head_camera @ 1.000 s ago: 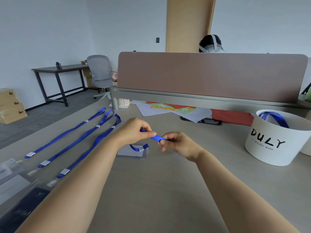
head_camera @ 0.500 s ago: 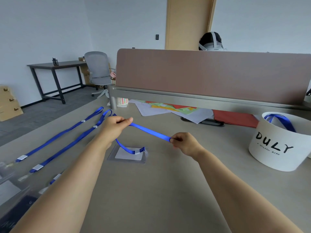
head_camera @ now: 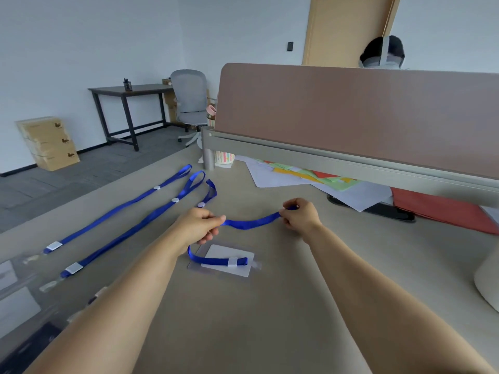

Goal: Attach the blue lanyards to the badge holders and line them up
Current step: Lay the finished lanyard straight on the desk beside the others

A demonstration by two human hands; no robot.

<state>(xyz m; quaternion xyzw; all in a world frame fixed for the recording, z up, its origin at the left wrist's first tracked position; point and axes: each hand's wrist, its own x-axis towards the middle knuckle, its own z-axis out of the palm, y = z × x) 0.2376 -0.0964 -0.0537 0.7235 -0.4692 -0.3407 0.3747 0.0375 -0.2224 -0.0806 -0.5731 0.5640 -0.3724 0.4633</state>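
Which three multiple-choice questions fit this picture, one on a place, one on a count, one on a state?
1. Where is the badge holder?
A. On the table.
B. In a drawer.
C. On a shelf.

2. How many lined-up lanyards lie left of the left hand?
A. Two.
B. Three.
C. Five.

3. How is the held lanyard?
A. Pinched by the left hand and the right hand, sagging.
B. Flat, untouched.
C. Knotted.

Answers:
1 A, it lies flat on the table.
2 B, three loop ends show.
3 A, each hand pinches it and it dips between them.

Divider (head_camera: 351,117) ahead, laid lanyards (head_camera: 129,203) left.
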